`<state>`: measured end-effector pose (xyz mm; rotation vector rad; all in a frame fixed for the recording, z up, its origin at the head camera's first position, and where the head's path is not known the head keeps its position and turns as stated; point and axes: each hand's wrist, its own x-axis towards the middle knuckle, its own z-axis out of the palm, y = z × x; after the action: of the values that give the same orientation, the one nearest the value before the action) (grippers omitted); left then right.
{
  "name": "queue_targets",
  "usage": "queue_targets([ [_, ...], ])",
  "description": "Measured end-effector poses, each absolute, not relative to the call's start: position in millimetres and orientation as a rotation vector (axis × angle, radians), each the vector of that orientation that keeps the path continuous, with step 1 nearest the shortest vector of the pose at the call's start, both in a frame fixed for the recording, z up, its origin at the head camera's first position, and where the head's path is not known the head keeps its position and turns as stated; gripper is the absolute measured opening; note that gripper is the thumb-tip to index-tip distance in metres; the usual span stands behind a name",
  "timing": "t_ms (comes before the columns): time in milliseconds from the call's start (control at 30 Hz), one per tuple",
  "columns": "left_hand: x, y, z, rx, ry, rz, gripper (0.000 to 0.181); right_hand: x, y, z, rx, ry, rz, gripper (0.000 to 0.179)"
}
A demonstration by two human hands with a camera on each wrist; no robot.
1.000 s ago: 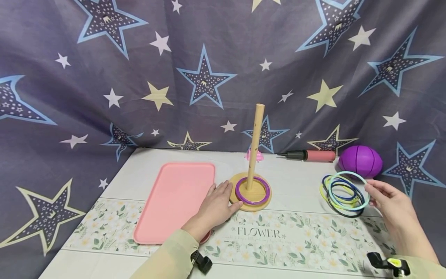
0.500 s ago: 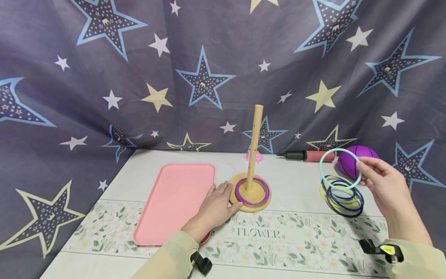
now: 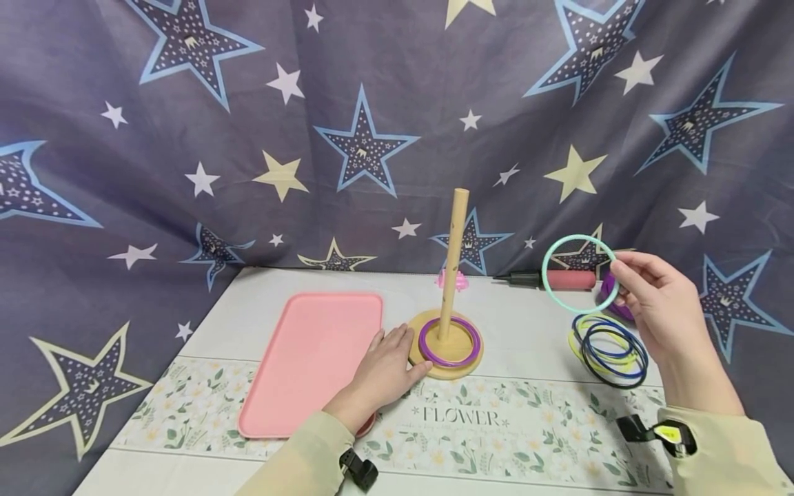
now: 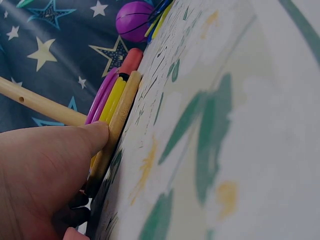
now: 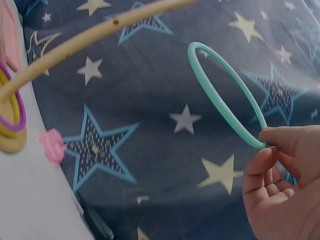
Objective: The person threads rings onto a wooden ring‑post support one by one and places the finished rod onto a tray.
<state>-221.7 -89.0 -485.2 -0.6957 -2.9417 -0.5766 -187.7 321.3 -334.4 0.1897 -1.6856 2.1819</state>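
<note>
A light wooden peg [image 3: 454, 262] stands upright on a round wooden base [image 3: 462, 372]. A purple ring [image 3: 474, 340] lies around its foot, stacked over a yellow ring [image 4: 116, 97] that shows in the left wrist view. My left hand [image 3: 384, 372] rests at the base's left side, fingers extended along its edge and thumb at the front rim. My right hand [image 3: 660, 310] pinches a mint-green ring [image 3: 547, 279] between thumb and fingers. It holds the ring raised and tilted above the table, to the right of the peg.
Several loose rings [image 3: 642, 358], blue, yellow and black, lie piled below the right hand. Behind them are a purple ball [image 3: 620, 306] and a red-and-black hand pump [image 3: 567, 280]. A pink tray [image 3: 310, 358] lies left; a small pink object [image 3: 460, 280] sits behind the peg.
My right hand has lifted the mint-green ring off the pile and carried it up and to the left. My left hand has stayed at the base.
</note>
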Motion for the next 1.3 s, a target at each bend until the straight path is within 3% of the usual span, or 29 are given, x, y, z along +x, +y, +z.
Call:
queue_targets([
  [767, -222, -88, -485, -0.684, -2.927, -0.582, 0.083, -212, 231, -268, 0.452, -1.592, 2.216, 0.013],
  [1300, -224, -90, -492, -0.695, -2.92, -0.595, 0.086, -231, 189, -262, 0.412, -1.652, 2.146, 0.011],
])
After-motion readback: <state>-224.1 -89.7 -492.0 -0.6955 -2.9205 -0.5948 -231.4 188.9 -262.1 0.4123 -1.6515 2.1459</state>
